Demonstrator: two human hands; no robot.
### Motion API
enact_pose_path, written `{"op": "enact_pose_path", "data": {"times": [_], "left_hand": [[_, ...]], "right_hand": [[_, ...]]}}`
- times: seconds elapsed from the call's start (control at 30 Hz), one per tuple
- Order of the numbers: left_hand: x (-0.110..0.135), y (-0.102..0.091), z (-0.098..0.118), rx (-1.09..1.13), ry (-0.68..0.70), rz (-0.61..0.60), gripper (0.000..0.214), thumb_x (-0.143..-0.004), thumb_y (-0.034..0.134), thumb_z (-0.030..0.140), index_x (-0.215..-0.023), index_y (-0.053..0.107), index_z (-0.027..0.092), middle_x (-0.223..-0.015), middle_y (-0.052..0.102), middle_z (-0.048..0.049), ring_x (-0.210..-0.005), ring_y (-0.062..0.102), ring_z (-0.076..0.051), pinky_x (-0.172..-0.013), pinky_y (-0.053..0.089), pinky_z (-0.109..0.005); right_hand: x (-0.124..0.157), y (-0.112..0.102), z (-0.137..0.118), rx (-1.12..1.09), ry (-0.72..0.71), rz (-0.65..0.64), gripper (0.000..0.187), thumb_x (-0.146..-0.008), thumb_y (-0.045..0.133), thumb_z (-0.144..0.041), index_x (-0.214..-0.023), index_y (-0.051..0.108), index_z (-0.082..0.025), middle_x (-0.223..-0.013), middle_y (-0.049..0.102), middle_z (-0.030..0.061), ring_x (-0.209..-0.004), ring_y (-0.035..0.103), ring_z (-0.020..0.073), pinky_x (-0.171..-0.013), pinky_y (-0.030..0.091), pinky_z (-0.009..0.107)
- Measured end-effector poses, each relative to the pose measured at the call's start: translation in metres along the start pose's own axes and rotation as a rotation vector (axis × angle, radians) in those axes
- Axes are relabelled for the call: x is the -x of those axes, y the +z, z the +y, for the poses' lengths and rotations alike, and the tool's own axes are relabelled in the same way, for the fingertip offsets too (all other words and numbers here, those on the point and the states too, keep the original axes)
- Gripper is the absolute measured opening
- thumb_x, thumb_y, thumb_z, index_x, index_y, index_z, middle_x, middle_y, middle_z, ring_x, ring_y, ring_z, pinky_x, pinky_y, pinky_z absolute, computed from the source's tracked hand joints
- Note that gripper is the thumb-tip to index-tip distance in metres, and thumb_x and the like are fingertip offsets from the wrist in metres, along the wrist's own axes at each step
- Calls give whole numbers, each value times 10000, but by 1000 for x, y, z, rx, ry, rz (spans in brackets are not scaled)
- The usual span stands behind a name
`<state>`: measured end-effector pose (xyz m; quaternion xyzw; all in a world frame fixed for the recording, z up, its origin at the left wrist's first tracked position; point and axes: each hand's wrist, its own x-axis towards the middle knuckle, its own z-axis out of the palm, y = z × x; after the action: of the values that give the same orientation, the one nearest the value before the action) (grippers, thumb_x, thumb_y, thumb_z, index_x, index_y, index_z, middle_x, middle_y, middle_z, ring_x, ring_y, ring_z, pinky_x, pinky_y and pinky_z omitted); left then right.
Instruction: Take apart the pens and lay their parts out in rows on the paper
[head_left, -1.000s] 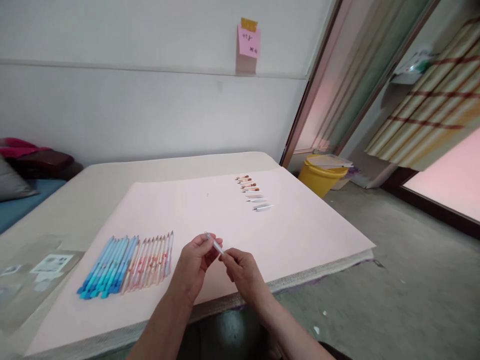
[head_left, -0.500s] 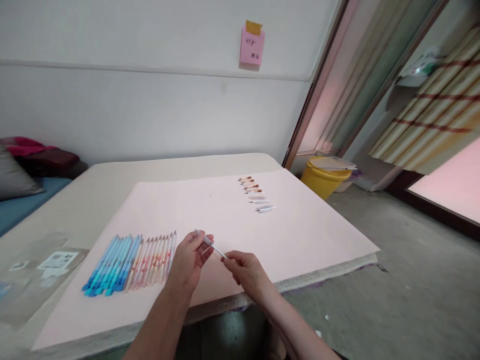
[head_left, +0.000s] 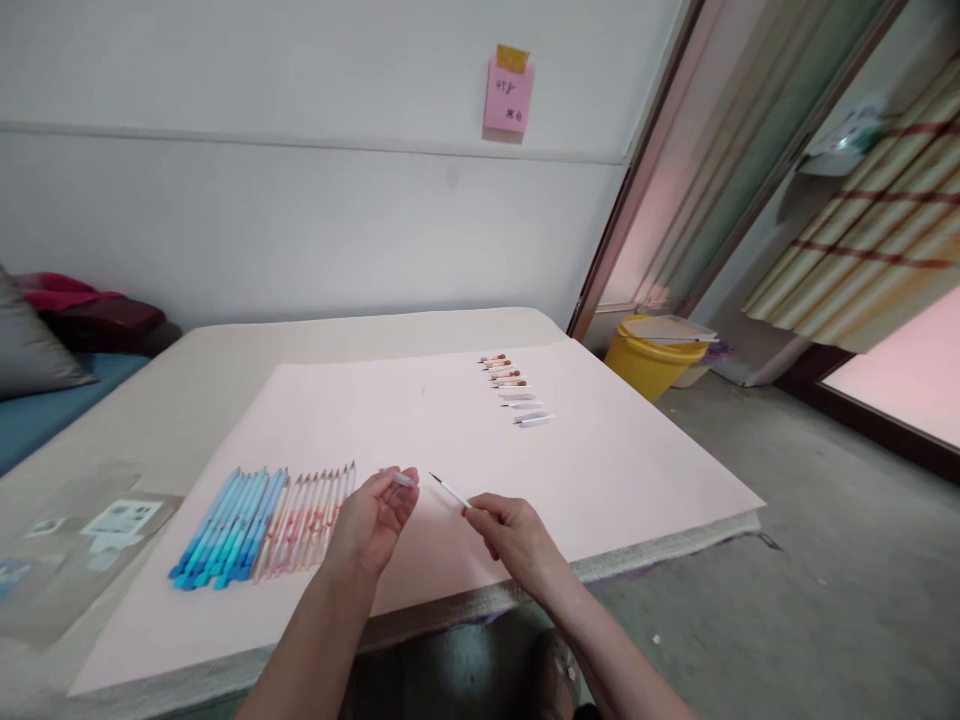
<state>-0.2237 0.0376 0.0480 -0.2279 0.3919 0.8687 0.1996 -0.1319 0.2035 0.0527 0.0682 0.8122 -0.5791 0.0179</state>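
Pen refill (head_left: 452,492), slim and white with a dark tip, is held above the near part of the pale pink sheet (head_left: 405,420) covering the table. Right hand (head_left: 514,540): thumb and forefinger pinched together on the refill's near end; tip directed away and to the left. Left hand (head_left: 373,522): thumb and fingers holding a translucent pen barrel (head_left: 403,479), the remaining fingers loosely curled, palm partly turned up. Refill and barrel are near each other but apart.

Left of the left hand, blue pens (head_left: 231,528) lie side by side, adjoining a set of clear pens with red and pink patterns (head_left: 304,525). Farther off, right of centre, brown-ended pen parts (head_left: 510,384) and whitish pen parts (head_left: 534,421) form a spaced row; finer detail is too small to read. Clear plastic bag (head_left: 56,570) lies at the far left.
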Motion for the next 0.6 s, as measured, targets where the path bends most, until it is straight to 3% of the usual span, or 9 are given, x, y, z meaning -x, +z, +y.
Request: {"op": "enact_pose_path", "data": {"times": [0.13, 0.27, 0.4, 0.6], "left_hand": [[17, 10, -17, -123, -70, -138, 156, -727, 610, 136, -872, 554, 140, -854, 654, -128, -704, 634, -160, -587, 512, -247], [27, 17, -32, -206, -77, -259, 140, -705, 628, 164, -834, 572, 158, -863, 638, -79, -701, 617, -134, -630, 501, -249], [29, 18, -35, -230, -61, -290, 132, -706, 636, 202, -818, 581, 162, -827, 627, -61, -689, 603, -124, -655, 488, -256], [25, 15, -36, -245, -73, -310, 134, -710, 639, 218, -818, 600, 150, -855, 637, -78, -735, 608, -142, -680, 482, -268]], "right_hand": [[-1, 4, -3, 81, -70, 106, 297, -854, 410, -327, -610, 497, -180, -489, 372, -47, -493, 369, 90, -480, 258, 209], [-1, 8, -4, 209, -155, 175, 281, -865, 374, -262, -658, 550, -191, -585, 496, -17, -574, 437, 110, -534, 283, 217], [-2, 12, 0, 269, -137, 224, 222, -860, 381, -255, -801, 593, -220, -663, 581, 7, -603, 484, 133, -554, 296, 228], [-2, 16, 4, 302, -114, 244, 150, -852, 406, -271, -831, 550, -231, -584, 528, -13, -526, 447, 136, -503, 257, 230]]}}
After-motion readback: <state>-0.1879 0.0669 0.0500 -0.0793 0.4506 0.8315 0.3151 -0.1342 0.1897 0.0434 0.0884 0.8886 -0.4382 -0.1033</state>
